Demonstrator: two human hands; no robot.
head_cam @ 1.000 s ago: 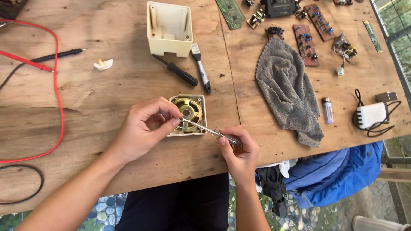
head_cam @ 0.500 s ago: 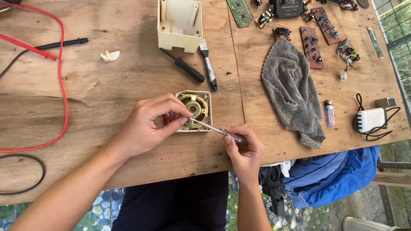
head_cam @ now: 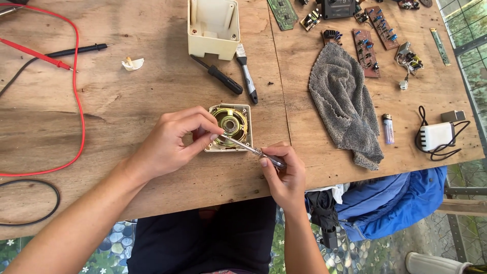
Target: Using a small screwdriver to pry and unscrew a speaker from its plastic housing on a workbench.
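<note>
A small speaker (head_cam: 231, 124) with a brass-coloured metal frame sits in a cream square panel near the front edge of the wooden table (head_cam: 152, 101). My left hand (head_cam: 175, 139) rests on the panel's left side, its thumb and forefinger pinching at the tip of a thin screwdriver (head_cam: 248, 147). My right hand (head_cam: 284, 172) grips that screwdriver's clear handle, with the shaft slanting up-left onto the speaker's lower left corner.
Behind the speaker stand a cream plastic housing (head_cam: 213, 25), a black-handled screwdriver (head_cam: 219, 76) and a utility knife (head_cam: 247, 73). A grey cloth (head_cam: 345, 106), several circuit boards (head_cam: 368, 43), a lighter (head_cam: 388, 128) and a white adapter (head_cam: 437, 136) lie right. Red and black probe leads (head_cam: 56, 53) lie left.
The hands and the screwdriver stay on the speaker's lower left corner. The view has shifted slightly, so the table items sit a little higher in the picture.
</note>
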